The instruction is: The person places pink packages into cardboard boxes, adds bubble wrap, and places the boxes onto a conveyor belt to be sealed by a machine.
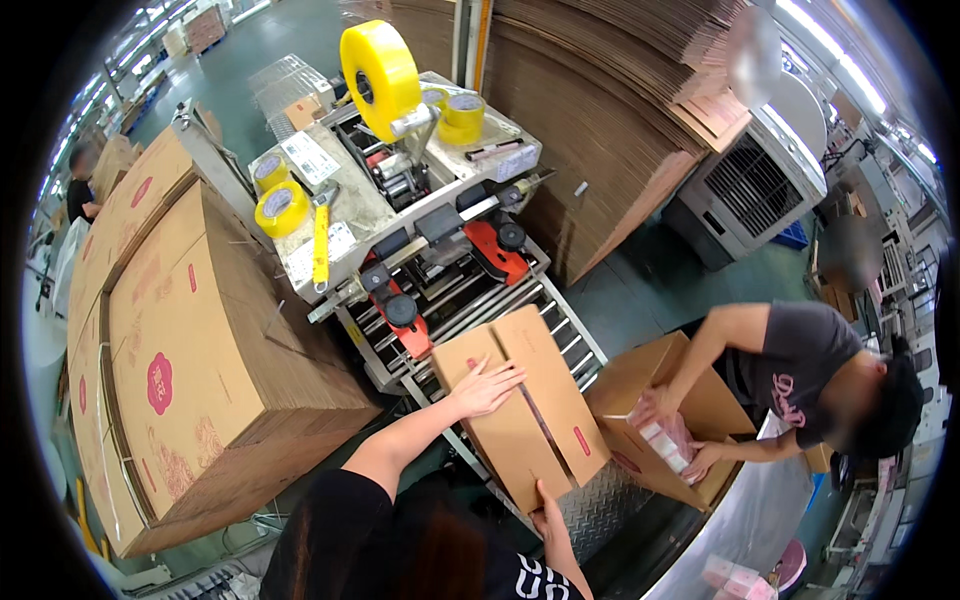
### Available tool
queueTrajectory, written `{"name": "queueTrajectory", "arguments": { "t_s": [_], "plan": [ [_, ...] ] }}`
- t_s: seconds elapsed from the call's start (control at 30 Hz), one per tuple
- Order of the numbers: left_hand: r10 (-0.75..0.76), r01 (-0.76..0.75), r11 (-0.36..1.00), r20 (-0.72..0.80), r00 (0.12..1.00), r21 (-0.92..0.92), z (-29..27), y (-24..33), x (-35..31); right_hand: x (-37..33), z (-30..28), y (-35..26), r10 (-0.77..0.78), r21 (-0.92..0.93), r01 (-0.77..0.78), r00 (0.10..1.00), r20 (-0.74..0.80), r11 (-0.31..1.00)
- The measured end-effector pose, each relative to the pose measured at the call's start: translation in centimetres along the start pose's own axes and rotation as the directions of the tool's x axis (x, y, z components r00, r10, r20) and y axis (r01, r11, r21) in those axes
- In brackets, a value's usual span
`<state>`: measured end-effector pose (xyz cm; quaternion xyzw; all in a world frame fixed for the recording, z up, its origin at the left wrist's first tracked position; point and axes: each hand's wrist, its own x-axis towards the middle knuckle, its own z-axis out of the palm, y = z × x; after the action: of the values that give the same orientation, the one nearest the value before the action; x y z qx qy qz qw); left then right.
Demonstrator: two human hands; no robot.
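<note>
A brown cardboard box (555,400) lies on the roller conveyor (575,335), its two top flaps folded down with a narrow dark gap between them. My left hand (487,388) lies flat across the flaps near the gap, fingers stretched out. At the box's near end my right hand (548,515) grips the lower corner, part of its fingers hidden by the box. Just beyond the box stands a carton-taping machine (430,225) with red side guides (497,252) and black rollers, a large yellow tape roll (380,80) mounted on top.
To the right, a co-worker (815,370) handles a plastic-wrapped pack in an open box (650,390). Stacked flat cartons (190,340) stand at left, more (590,130) behind. Tape rolls (282,208) and a yellow-handled cutter (321,245) lie on the machine. An air cooler (745,180) stands far right.
</note>
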<state>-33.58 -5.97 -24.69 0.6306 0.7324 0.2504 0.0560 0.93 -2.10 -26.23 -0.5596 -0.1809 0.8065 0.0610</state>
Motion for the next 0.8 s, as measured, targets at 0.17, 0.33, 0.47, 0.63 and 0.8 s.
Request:
{"name": "queueTrajectory", "arguments": {
  "t_s": [0.17,0.33,0.47,0.63,0.8],
  "plan": [
    [0.061,-0.061,0.998,0.062,0.996,-0.002,-1.6,-4.9,4.5,3.9,3.1,-0.6,0.065,-0.048,-0.061,0.995,0.079,0.997],
    [-0.100,0.109,0.994,-0.232,0.968,0.024,-3.2,-10.6,6.5,7.0,7.4,-8.0,-0.120,-0.216,0.139,0.988,0.097,0.966],
    [-0.213,0.215,0.977,-0.196,0.957,-0.012,-5.4,-14.4,7.2,8.8,10.2,-10.2,-0.116,-0.236,0.169,0.968,0.221,0.957],
    [-0.394,0.326,0.897,-0.205,0.896,-0.300,-8.7,-11.9,2.7,6.9,15.8,-7.9,-0.066,-0.201,0.134,0.947,0.314,0.970],
    [-0.139,0.228,0.969,-0.541,0.830,0.100,-27.2,0.5,-8.7,3.6,15.9,-6.0,0.140,-0.285,0.011,0.853,0.503,0.958]
  ]
}}
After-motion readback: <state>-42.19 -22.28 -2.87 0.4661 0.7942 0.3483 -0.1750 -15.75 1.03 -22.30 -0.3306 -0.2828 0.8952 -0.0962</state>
